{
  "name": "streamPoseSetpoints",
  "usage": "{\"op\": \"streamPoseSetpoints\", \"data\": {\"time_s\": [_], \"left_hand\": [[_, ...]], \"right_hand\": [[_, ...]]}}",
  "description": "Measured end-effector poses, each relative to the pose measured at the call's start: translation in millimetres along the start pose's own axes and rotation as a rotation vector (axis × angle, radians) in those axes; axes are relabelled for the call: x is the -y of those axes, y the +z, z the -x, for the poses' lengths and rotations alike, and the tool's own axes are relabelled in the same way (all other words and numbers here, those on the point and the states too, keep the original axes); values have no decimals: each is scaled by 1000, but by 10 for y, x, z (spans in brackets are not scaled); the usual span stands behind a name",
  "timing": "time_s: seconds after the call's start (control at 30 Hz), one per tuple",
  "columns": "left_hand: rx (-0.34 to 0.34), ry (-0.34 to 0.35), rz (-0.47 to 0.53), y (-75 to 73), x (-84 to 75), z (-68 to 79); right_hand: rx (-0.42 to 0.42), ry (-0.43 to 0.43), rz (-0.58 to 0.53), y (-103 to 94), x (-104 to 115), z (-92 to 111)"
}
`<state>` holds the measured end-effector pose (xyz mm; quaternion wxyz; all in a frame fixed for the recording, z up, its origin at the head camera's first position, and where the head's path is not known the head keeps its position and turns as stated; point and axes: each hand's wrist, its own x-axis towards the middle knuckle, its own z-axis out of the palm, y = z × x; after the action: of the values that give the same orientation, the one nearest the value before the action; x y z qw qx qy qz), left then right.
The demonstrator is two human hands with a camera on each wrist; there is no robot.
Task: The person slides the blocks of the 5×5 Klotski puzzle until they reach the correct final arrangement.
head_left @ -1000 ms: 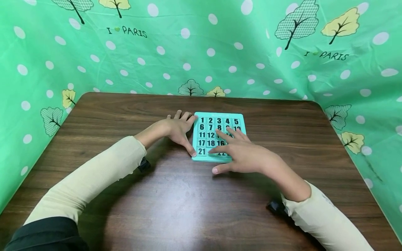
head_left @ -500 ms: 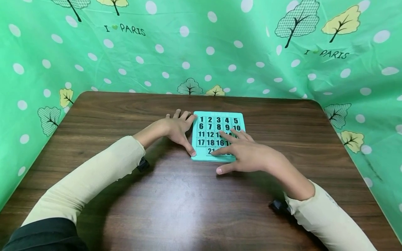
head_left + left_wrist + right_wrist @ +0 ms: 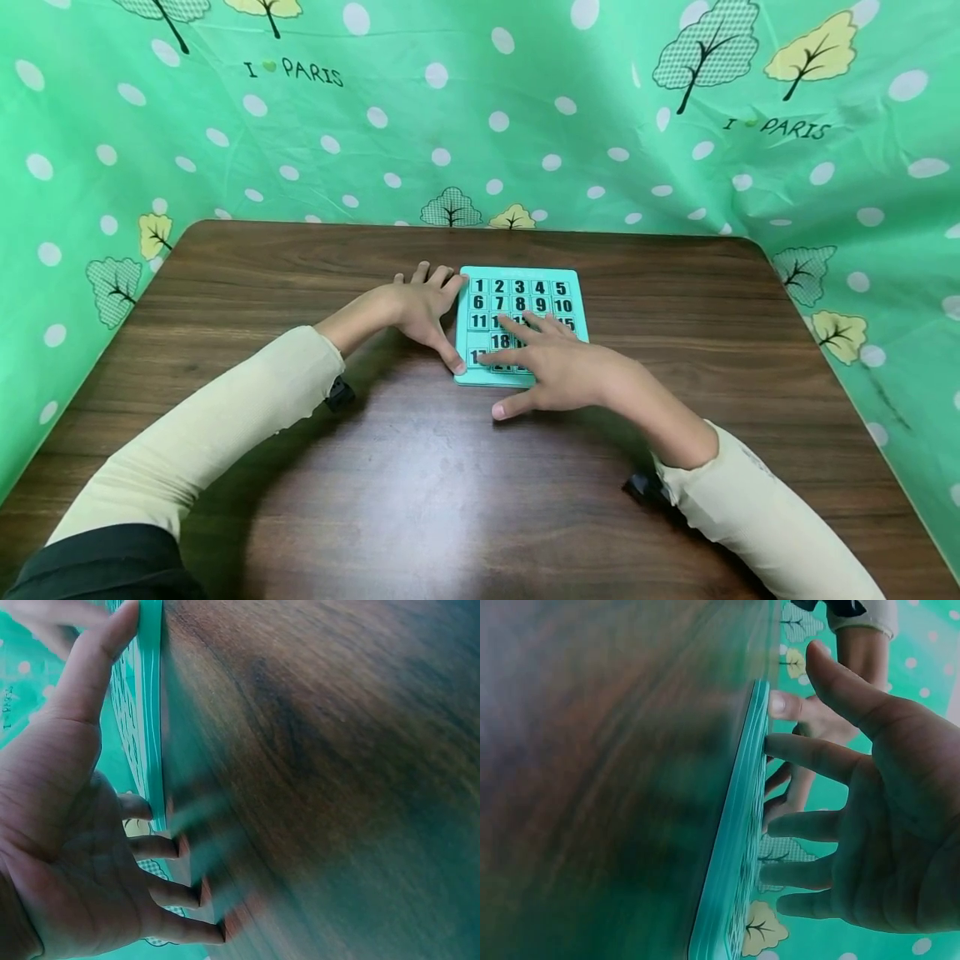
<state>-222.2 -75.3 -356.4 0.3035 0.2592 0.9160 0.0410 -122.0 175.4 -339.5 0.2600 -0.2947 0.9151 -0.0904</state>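
Observation:
A turquoise sliding number puzzle (image 3: 520, 297) lies flat on the brown table. My left hand (image 3: 422, 315) is at its left side with fingers spread, the thumb touching the lower left corner and the index finger the upper left corner. Over the lower right part stretches my right hand (image 3: 570, 367), its index fingertip on the tile 17 (image 3: 473, 357) at the bottom left. A bare slot shows just above that tile. Several tiles are hidden under the right hand. In the right wrist view only the index finger (image 3: 810, 754) reaches the puzzle (image 3: 731, 847); the other fingers are raised off it.
The wood-grain table (image 3: 360, 500) extends around the puzzle on all sides. A green curtain (image 3: 337, 117) with white dots and trees hangs behind and beside it. Small black devices (image 3: 341, 392) sit under both cream sleeves.
Tile 21 has slid right along the bottom row, then tile 17 has moved down into the bottom left corner. My right hand has shifted left; the left hand stays in place.

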Motion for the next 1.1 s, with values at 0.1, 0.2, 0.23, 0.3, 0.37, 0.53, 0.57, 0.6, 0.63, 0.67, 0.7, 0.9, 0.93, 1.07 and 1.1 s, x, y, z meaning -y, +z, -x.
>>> {"op": "streamPoseSetpoints", "data": {"time_s": [0.1,0.2,0.23,0.3,0.37,0.53,0.57,0.6,0.63,0.67,0.7,0.9,0.93,1.07,1.1], "left_hand": [[-4,-13,-3,28,34,-62],[-9,-13,2,39,61,-88],[-10,-12,5,39,63,-84],[-12,0,8,34,58,-62],[-11,14,9,11,20,2],[-5,13,-4,-2,3,15],[-5,12,-6,-4,3,13],[-5,11,-7,-6,3,12],[-5,11,-8,-7,4,10],[-6,10,-8,-8,5,10],[-6,9,-7,-8,6,9],[-10,13,-1,-2,2,5],[-9,13,1,-1,0,5],[-2,6,0,-1,-12,19],[-2,5,-1,-2,-14,23]], "right_hand": [[14,-11,-10,8,26,53],[-2,-15,-10,-5,0,83],[-14,-10,-8,-10,-25,88],[-46,13,-5,-20,-81,94],[-76,43,-4,-22,-129,99],[-84,63,0,-7,-149,53],[-78,55,1,-4,-134,35],[-72,46,0,-2,-117,17],[-66,38,-2,0,-98,-1],[-61,32,-7,2,-82,-16],[-57,29,-14,5,-71,-28],[-71,58,-35,12,-136,70],[-77,73,-41,10,-164,108],[-91,110,-44,-15,-231,232],[-89,112,-42,-17,-239,243]]}}
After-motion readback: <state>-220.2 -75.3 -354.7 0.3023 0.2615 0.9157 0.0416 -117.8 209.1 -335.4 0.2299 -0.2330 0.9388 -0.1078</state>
